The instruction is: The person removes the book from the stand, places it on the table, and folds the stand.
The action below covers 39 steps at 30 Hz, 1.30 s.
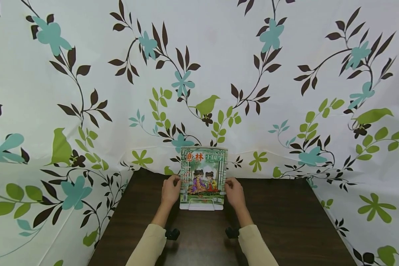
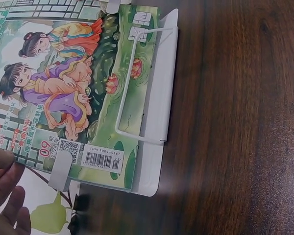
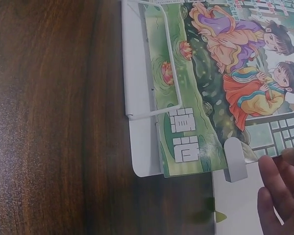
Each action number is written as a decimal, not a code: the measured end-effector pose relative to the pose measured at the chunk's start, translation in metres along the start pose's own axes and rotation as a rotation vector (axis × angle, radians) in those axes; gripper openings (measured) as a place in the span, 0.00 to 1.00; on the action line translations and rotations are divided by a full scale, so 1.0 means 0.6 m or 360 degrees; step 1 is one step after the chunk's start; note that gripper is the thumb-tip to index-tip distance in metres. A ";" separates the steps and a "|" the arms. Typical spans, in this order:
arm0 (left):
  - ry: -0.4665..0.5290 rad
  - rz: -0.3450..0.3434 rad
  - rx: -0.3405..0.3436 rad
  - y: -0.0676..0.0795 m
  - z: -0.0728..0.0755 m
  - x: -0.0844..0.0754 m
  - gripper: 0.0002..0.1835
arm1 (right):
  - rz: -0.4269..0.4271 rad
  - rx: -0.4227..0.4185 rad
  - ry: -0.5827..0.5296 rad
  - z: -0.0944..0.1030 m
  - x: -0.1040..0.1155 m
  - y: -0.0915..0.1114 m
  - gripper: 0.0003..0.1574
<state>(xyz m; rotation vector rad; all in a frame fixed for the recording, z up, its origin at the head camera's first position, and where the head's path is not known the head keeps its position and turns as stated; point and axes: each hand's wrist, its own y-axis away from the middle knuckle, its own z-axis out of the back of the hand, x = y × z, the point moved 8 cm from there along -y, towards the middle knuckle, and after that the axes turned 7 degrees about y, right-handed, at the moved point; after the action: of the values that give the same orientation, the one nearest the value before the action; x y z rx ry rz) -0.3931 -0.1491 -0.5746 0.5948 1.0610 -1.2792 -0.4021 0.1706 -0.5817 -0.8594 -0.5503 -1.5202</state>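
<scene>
Magazine (image 1: 203, 177): between fingers of the left hand (image 1: 171, 190) and right hand (image 1: 235, 193), front cover toward the person, title (image 1: 198, 157) uppermost — long axis upright.
Grip: each hand's fingers pinch its side edge.
Stand (image 2: 149, 171): white, below the fingers on the surface (image 1: 276, 218); its wire loop (image 3: 155, 111) crosses the cover's foot.
Clips (image 3: 235, 159): over the side edges, just below the fingers.
Hidden: the stand's back, behind the magazine — small cover print blurs in the head view.

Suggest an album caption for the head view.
Illustrated magazine on a white stand, held at both sides, dark table beneath.
</scene>
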 end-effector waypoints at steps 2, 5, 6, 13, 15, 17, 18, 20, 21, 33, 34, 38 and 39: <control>0.0014 -0.0005 -0.0006 -0.001 -0.001 0.000 0.08 | 0.0004 0.0006 -0.0013 0.001 0.001 -0.002 0.10; 0.0047 -0.0028 -0.0011 -0.001 -0.005 -0.003 0.09 | 0.0008 0.0016 -0.0029 0.003 -0.002 -0.005 0.11; 0.0060 -0.0038 -0.0014 -0.001 -0.007 -0.004 0.09 | 0.0011 0.0015 -0.0029 0.004 -0.002 -0.006 0.11; 0.0126 -0.0101 -0.0044 -0.004 -0.008 -0.008 0.08 | 0.0008 0.0015 -0.0047 0.008 -0.003 -0.008 0.10; 0.0143 -0.0103 -0.0037 -0.003 -0.007 -0.008 0.08 | 0.0010 0.0018 -0.0052 0.009 -0.002 -0.008 0.10; 0.0160 -0.0096 -0.0027 -0.003 -0.006 -0.007 0.08 | 0.0021 0.0016 -0.0058 0.010 0.001 -0.007 0.09; 0.0157 -0.0094 -0.0023 -0.003 -0.007 -0.006 0.08 | 0.0030 0.0014 -0.0056 0.010 0.002 -0.007 0.09; 0.0148 -0.0093 -0.0019 -0.004 -0.007 -0.005 0.07 | 0.0054 0.0011 -0.0056 0.011 0.006 -0.008 0.08; 0.0150 -0.0082 -0.0020 -0.004 -0.007 -0.003 0.07 | 0.0056 0.0011 -0.0058 0.011 0.008 -0.009 0.08; 0.0158 -0.0090 -0.0001 -0.013 0.002 -0.008 0.08 | 0.0100 -0.0007 -0.0086 0.014 0.018 -0.016 0.07; 0.0159 -0.0102 0.0002 -0.015 0.003 -0.009 0.08 | 0.0097 -0.0012 -0.0089 0.014 0.018 -0.016 0.07; 0.0165 -0.0158 0.0010 -0.020 0.006 -0.015 0.07 | 0.0105 -0.0028 -0.0099 0.015 0.020 -0.019 0.07; 0.0166 -0.0162 0.0011 -0.021 0.006 -0.016 0.07 | 0.0112 -0.0031 -0.0104 0.016 0.022 -0.020 0.07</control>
<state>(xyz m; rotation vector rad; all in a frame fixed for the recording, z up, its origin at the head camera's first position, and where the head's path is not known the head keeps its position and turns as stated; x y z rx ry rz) -0.4035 -0.1507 -0.5624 0.6245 1.1862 -1.3524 -0.4116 0.1716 -0.5638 -0.9369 -0.5480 -1.4397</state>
